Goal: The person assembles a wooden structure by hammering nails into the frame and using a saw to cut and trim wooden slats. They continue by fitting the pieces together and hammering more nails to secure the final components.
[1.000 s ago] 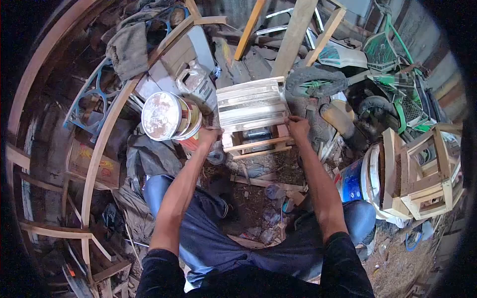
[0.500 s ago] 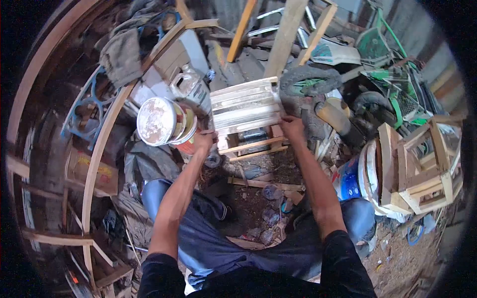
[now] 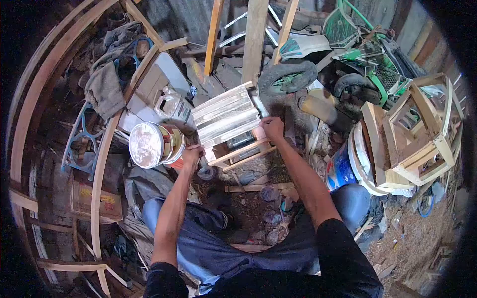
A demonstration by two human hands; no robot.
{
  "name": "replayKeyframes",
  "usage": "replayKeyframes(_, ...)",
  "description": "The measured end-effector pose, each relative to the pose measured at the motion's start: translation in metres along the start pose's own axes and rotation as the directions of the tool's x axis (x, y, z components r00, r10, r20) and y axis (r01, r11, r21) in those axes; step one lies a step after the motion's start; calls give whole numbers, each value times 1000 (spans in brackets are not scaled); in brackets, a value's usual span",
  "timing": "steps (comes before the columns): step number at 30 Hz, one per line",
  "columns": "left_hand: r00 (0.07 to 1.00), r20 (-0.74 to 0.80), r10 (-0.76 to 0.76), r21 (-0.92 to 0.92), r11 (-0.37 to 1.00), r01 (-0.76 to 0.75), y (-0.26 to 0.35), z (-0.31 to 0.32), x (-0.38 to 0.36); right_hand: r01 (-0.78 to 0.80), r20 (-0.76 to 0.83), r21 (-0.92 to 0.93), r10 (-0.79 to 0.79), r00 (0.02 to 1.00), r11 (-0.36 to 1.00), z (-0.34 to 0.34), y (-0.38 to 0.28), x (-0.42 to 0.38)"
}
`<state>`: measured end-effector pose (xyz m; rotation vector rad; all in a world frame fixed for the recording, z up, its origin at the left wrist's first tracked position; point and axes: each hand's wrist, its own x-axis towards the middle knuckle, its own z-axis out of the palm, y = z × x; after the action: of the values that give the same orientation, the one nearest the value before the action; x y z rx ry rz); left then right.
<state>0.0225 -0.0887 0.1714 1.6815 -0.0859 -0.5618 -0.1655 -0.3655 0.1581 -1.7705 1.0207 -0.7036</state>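
A small wooden crate with a slatted top is in front of me, above the littered ground, its right side farther from me than its left. My left hand has its fingers closed at the near left corner. At the near right corner my right hand also grips it, fingers bent around the edge. Below the slats, the crate's open near side shows a dark object inside that I cannot make out. Just left of the crate is a paint-smeared bucket, close to my left hand.
A plastic jug stands behind the bucket. Beyond the crate lie a small tyred wheel and upright planks. At right, a wooden frame rests by a blue-and-white bucket. A cardboard box is at left.
My view has turned, so the surroundings and the crate appear tilted and shifted to the left. Both hands stay at the crate's near corners.
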Motion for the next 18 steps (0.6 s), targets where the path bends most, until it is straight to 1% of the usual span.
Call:
replayKeyframes(5, 1000, -18, 0, 16, 1000, 0, -10, -4, 9, -5, -14, -42, 5, 1000, 999, 2, -6, -4)
replayKeyframes(7, 999, 34, 4, 53, 999, -5, -7, -4, 9, -17, -10, 18, 17, 1000, 1000, 6, -1, -2)
replayKeyframes(8, 1000, 30, 4, 51, 999, -6, -7, -3, 8, -14, -7, 19, 14, 1000, 1000, 7, 1, -1)
replayKeyframes(10, 999, -37, 21, 74, 997, -18, 1, 6, -3, -16, -12, -36, 16, 1000, 999, 5, -3, -2)
replayKeyframes(11, 999, -38, 17, 70, 997, -15, 3, 5, -4, -15, -10, -42, 15, 1000, 999, 2, -5, -2)
replayKeyframes(13, 999, -11, 42, 149, 988, -40, 7, 6, -4, 40, 53, -98, -35, 998, 994, -5, -11, -6)
replayKeyframes(14, 999, 14, 41, 225, 973, -43, 12, 7, -11, 22, 52, -107, -17, 998, 994, -8, -12, -8)
replayKeyframes(15, 998, 47, 46, 247, 967, -56, 6, 2, -6, -19, 24, -119, 22, 999, 993, -10, -11, -7)
replayKeyframes(17, 984, 76, -161, 193, 971, 144, 5, -10, 14, -80, -20, -139, 78, 997, 987, -24, -8, 3)
replayKeyframes(18, 999, -32, 17, 271, 963, -8, 8, -4, 6, -40, -68, -149, 30, 997, 988, -36, -5, 7)
